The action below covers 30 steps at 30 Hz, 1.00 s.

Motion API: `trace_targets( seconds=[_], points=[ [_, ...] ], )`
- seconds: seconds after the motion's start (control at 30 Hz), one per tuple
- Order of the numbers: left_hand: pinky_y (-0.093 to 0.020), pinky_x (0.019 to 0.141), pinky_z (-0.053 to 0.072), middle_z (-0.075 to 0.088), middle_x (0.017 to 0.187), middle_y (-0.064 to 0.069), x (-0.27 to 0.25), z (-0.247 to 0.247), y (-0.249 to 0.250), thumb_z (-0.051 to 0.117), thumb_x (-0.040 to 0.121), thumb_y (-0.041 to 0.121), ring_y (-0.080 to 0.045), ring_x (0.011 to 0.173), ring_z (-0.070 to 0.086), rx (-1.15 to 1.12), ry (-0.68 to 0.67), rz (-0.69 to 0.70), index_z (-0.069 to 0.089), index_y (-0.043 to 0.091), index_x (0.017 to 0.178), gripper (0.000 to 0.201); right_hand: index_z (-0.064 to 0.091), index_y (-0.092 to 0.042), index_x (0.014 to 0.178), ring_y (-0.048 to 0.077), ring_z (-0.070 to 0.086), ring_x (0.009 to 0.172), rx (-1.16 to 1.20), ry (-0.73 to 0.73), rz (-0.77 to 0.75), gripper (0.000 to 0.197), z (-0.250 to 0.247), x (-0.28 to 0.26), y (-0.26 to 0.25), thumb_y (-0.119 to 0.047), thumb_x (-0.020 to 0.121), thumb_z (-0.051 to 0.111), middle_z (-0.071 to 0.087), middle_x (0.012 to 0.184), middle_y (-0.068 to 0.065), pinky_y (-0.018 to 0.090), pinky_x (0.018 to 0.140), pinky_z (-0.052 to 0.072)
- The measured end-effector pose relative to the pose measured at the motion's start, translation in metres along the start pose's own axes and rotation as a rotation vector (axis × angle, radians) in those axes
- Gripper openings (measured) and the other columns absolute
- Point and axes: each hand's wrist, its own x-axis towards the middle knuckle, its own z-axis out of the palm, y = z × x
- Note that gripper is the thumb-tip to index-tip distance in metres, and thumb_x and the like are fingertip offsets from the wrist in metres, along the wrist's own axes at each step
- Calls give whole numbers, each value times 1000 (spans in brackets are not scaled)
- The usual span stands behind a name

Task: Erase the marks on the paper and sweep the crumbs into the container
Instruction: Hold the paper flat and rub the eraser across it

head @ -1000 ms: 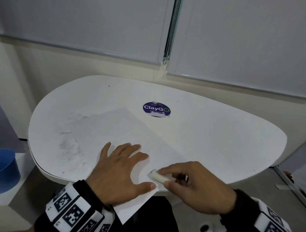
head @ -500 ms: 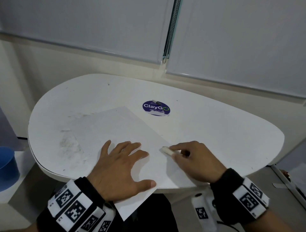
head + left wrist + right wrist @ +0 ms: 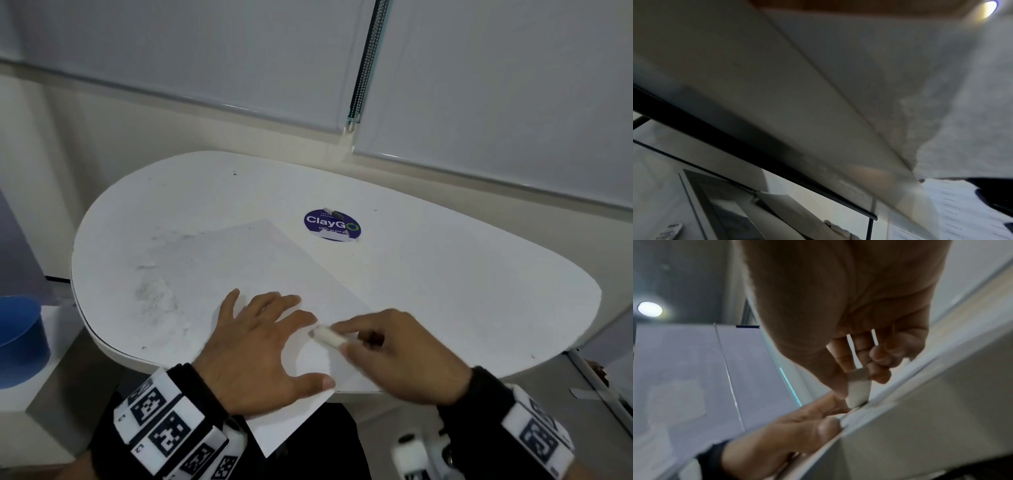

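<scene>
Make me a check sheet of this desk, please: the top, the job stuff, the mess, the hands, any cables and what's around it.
Surface: white rounded table, grey smudges at its left.
Job's things: paper lies askew, one corner past the near edge; white eraser touches it; blue container stands off the table, to the left.
Clutter: round ClayGo sticker; pale crumbs left of the paper.
Hands: left hand flat on the paper; right hand pinches the eraser.
Cables: nothing seen.
Surroundings: blinds with a bead chain behind.
</scene>
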Motion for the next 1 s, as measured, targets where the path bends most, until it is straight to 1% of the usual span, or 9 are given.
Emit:
trace_targets(
  seconds=[0.13, 0.27, 0.43, 0.57, 0.7, 0.8, 0.87, 0.93, 1.0],
  points=[
    [-52, 120, -10, 8, 161, 25, -1, 3, 0, 24, 63, 97, -3, 149, -1, 10, 13, -2, 24, 51, 146, 95, 73, -37, 106, 2, 48, 53, -41, 116, 53, 24, -5, -3, 12, -41, 87, 58, 54, 56, -13, 21, 59, 41],
    [-53, 120, -8, 10, 160, 25, -1, 3, 2, 26, 64, 98, -3, 149, 0, -7, 29, -3, 26, 51, 146, 94, 70, -40, 114, 2, 60, 68, 5, -69, -28, 28, 1, -24, -7, -33, 88, 59, 72, 85, -12, 18, 70, 49],
    [-52, 120, -9, 12, 161, 23, -2, 6, 2, 25, 65, 97, -4, 149, 1, -7, 47, -7, 28, 51, 146, 93, 72, -34, 111, 0, 52, 55, -52, 138, 113, 26, -12, -15, 20, -32, 89, 60, 59, 59, -14, 12, 55, 40],
    [-51, 120, -8, 10, 160, 24, -2, 6, 3, 24, 65, 96, -3, 149, 0, -12, 55, -8, 26, 51, 145, 92, 70, -41, 114, 2, 54, 63, 13, -20, 17, 28, -2, -36, -2, -34, 88, 61, 65, 71, -13, 12, 62, 41],
    [-50, 120, -8, 12, 161, 23, -1, 8, 2, 24, 67, 96, -5, 149, 1, -11, 69, -7, 28, 50, 146, 92, 71, -36, 115, 0, 52, 58, 19, 99, 113, 27, -8, -25, 20, -31, 90, 61, 58, 62, -16, 13, 58, 39],
    [-51, 121, -5, 15, 161, 22, -2, 10, 4, 24, 67, 97, -6, 149, 5, -4, 80, -6, 31, 50, 145, 92, 70, -36, 116, 2, 56, 65, -10, 77, 48, 29, 1, -34, 13, -31, 89, 62, 67, 74, -13, 14, 61, 43],
    [-52, 121, -3, 22, 160, 20, -1, 11, 4, 28, 67, 98, -8, 149, 12, -32, 96, -5, 38, 48, 143, 90, 70, -40, 113, 2, 57, 68, 34, 4, 8, 27, 4, -39, 1, -30, 88, 64, 69, 83, -18, 13, 63, 43],
    [-51, 121, -3, 19, 160, 21, -1, 9, 3, 28, 68, 97, -7, 149, 10, -24, 84, -12, 36, 48, 144, 90, 71, -39, 112, 0, 55, 66, 61, -9, 29, 27, -3, -35, 5, -28, 88, 65, 68, 80, -25, 11, 63, 42],
    [-50, 121, -6, 13, 161, 23, -2, 8, 3, 25, 68, 96, -6, 149, 4, 0, 69, -12, 31, 49, 145, 91, 73, -35, 112, 0, 54, 63, 41, 76, 76, 26, -7, -30, 18, -29, 88, 65, 61, 68, -23, 14, 64, 44]
  ],
)
